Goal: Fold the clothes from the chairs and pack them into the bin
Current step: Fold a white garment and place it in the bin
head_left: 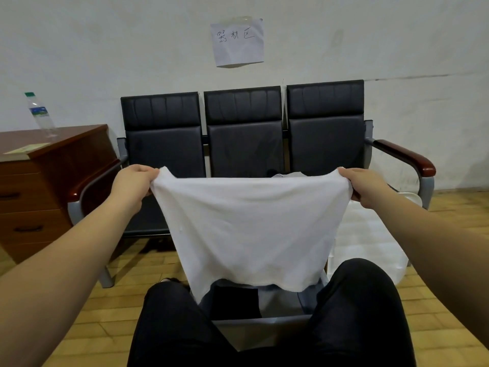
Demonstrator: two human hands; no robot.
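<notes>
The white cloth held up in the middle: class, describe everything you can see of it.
The white cloth is a plain, soft-looking fabric, lightly creased, with no print visible. It hangs spread out in the air, its top edge pulled fairly taut between the left hand and the right hand, each pinching an upper corner. Its sides taper to an uneven bottom hem that hangs above the bin between the person's knees.

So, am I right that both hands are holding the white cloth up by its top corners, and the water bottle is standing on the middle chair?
Not quite. The left hand and right hand do hold the white cloth up by its top corners, but the water bottle stands on the wooden cabinet at the left, not on the middle chair. The head view shows it.
</notes>
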